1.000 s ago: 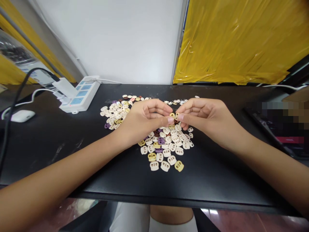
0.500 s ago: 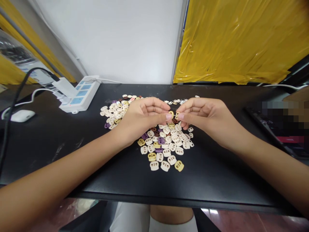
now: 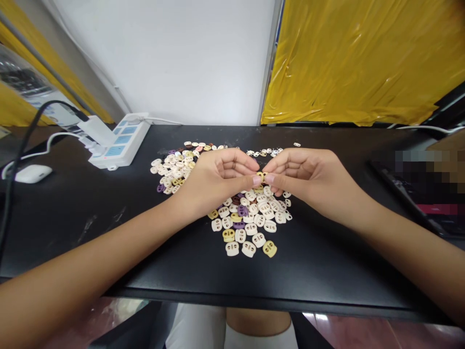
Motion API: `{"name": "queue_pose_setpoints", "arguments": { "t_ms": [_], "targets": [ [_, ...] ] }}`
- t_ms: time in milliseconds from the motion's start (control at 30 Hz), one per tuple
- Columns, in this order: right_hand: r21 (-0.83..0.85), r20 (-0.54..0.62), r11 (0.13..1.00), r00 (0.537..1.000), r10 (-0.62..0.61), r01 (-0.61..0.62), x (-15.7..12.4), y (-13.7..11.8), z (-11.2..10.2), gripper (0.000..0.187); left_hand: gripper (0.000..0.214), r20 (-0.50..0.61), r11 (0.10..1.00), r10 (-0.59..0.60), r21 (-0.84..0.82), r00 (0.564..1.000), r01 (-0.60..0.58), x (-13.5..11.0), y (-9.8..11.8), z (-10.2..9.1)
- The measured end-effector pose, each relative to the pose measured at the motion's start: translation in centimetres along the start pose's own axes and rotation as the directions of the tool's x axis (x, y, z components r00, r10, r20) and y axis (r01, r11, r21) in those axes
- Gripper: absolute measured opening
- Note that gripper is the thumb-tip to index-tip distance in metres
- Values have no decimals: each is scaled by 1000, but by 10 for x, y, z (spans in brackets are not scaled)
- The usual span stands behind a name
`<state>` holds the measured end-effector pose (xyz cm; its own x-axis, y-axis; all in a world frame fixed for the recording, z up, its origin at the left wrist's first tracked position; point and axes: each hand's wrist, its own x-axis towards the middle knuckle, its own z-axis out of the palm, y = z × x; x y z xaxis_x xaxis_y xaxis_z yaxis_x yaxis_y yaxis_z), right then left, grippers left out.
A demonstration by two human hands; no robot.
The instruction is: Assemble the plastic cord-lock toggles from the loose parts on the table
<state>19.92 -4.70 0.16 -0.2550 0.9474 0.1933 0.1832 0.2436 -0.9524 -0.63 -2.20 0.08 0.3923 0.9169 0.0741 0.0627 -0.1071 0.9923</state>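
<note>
Between my two hands is a small yellow cord lock [image 3: 261, 176], held above the pile. My left hand [image 3: 227, 175] pinches its left side with thumb and forefinger. From the other side, the thumb and fingers of my right hand [image 3: 304, 170] are closed on it, and the thumb tips nearly meet. Fingertips cover part of it. Below lie several cream, yellow, purple and brown two-hole cord locks [image 3: 250, 229]. Another heap of cord locks [image 3: 176, 167] lies to the left, partly behind my left hand. Small white pieces [image 3: 274, 152] are scattered behind my hands.
A white power strip [image 3: 123, 143] with plugs and cables stands at the back left of the black table [image 3: 327, 271]. Near it are a white earbud case [image 3: 33, 173] and a clear bottle [image 3: 39, 92]. A dark, partly blurred device [image 3: 403, 194] lies at the right.
My hands have come together. The two yellow parts, held slightly apart before with something thin between them, are now pressed together.
</note>
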Motion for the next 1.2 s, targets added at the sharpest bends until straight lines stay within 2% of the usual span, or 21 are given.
{"name": "queue_pose_setpoints", "arguments": {
  "t_ms": [200, 400, 833, 967, 1067, 1200],
  "targets": [
    [-41, 15, 999, 1000, 4, -3, -2, 1, -4, 24, 23, 7, 1000, -1, 2, 1000, 1, -1, 1, 0],
    [-40, 27, 999, 1000, 5, -4, -6, 0, -2, 14, 13, 22, 1000, 6, -6, 1000, -6, -6, 2, 3],
    [-45, -53, 999, 998, 26, -28, -10, -8, 11, 22, 14, 46, 996, 29, -89, 999, -24, -8, -3, 6],
    [23, -85, 1000, 996, -14, 16, -11, -10, 12, 13, 20, 64, 985, 12, -175, 998, 0, -5, -2, 4],
    [-21, -153, 998, 986, -66, 64, -14, -13, 14, 2, 18, 55, 978, 16, -206, 998, -4, -3, -3, 3],
    [-90, -192, 990, 973, -124, 109, -17, -13, 16, 6, 12, 48, 968, 26, -249, 999, -13, -2, -6, 5]
  ]
}}
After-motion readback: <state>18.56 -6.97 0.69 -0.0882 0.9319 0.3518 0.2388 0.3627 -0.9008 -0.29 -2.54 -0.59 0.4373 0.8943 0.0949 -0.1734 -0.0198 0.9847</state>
